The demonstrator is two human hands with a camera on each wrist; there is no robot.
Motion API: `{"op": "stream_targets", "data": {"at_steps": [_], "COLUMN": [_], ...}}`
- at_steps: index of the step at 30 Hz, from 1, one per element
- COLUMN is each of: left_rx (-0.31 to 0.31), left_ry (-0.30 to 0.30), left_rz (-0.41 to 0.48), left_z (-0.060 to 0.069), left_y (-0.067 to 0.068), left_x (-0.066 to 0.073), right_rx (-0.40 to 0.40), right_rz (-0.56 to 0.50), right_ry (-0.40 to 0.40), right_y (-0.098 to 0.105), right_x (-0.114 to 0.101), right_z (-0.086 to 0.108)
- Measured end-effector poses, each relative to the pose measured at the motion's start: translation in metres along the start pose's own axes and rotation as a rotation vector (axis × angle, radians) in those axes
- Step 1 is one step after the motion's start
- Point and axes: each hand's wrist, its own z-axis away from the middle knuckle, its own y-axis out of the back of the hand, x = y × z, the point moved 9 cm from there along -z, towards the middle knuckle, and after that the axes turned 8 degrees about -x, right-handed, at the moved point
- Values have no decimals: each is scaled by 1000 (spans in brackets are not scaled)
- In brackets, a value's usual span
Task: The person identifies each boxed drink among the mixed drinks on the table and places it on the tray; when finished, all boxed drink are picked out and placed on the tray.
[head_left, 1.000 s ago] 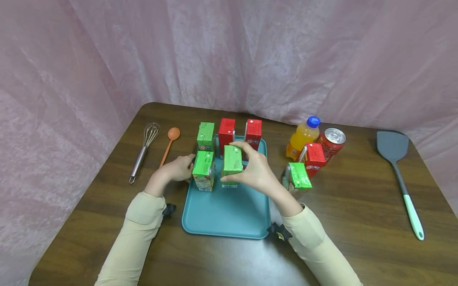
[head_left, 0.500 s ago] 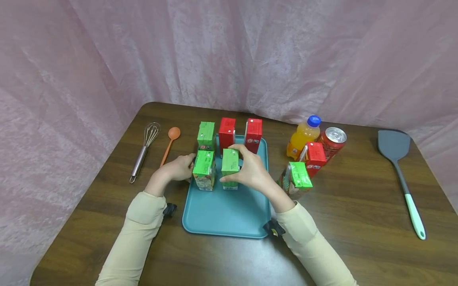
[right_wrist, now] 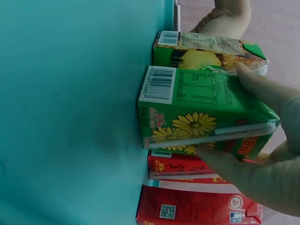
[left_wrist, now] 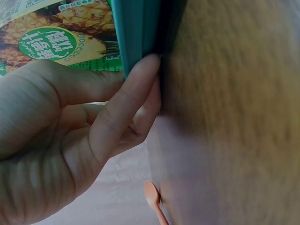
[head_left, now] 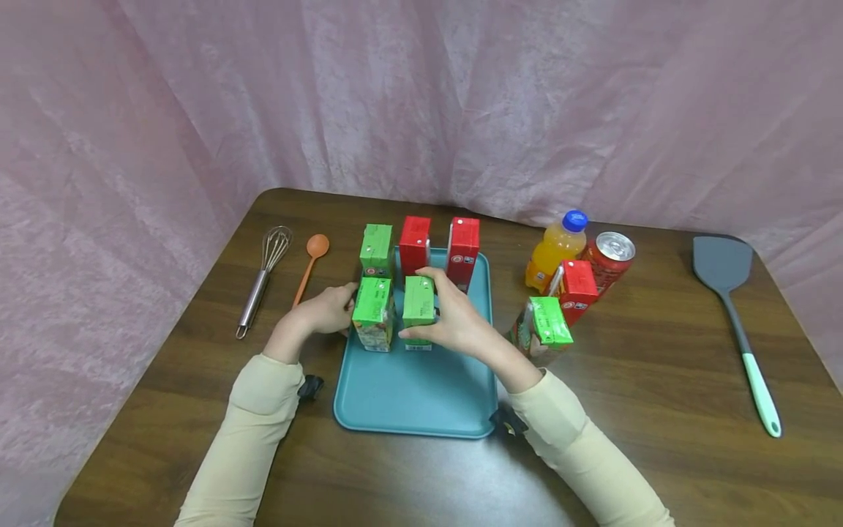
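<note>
Head view: a right hand (head_left: 461, 315) grips a green drink carton (head_left: 418, 301) near its top, thumb on the near face and fingers reaching round the far side, over a teal tray (head_left: 415, 395) on the wooden surface (head_left: 645, 410). The left hand (head_left: 326, 311) pinches the tray's left edge beside a pineapple carton (head_left: 374, 307). The gripped carton, close to upright, is to the right of the pineapple carton and in front of a red carton (head_left: 414, 245); whether its base fully touches the tray is hard to tell. Flowers and a straw (right_wrist: 211, 137) mark one side in the right wrist view. Probably full, it should feel light to moderate, with thin walls that dent under a hard squeeze and a glossy coat that may slip. The upper part of two opposite walls, clear of the straw, looks the surest hold, with gentle, even pressure.
</note>
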Motion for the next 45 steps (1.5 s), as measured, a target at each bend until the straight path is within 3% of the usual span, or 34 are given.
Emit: {"op": "stream_targets", "data": {"at_steps": [4, 11, 19, 25, 35, 41, 45], "left_rx": [4, 7, 8, 10, 15, 13, 18], "left_ry": [0, -12, -13, -10, -18, -42, -40], "left_rz": [7, 16, 33, 37, 44, 51, 43], "left_z": [1, 0, 0, 1, 2, 2, 2], "left_y": [1, 1, 0, 0, 0, 0, 1], "left_x": [1, 1, 1, 1, 0, 2, 2], "right_rx": [-17, -5, 69, 174, 389, 413, 431], "right_rz": [-20, -36, -109, -109, -33, -12, 17], "right_ry": [-36, -19, 53, 94, 70, -29, -44], "right_y": [3, 17, 49, 84, 137, 157, 167], "right_x": [2, 1, -6, -4, 26, 49, 61], "right_z": [4, 19, 39, 60, 99, 118, 123]}}
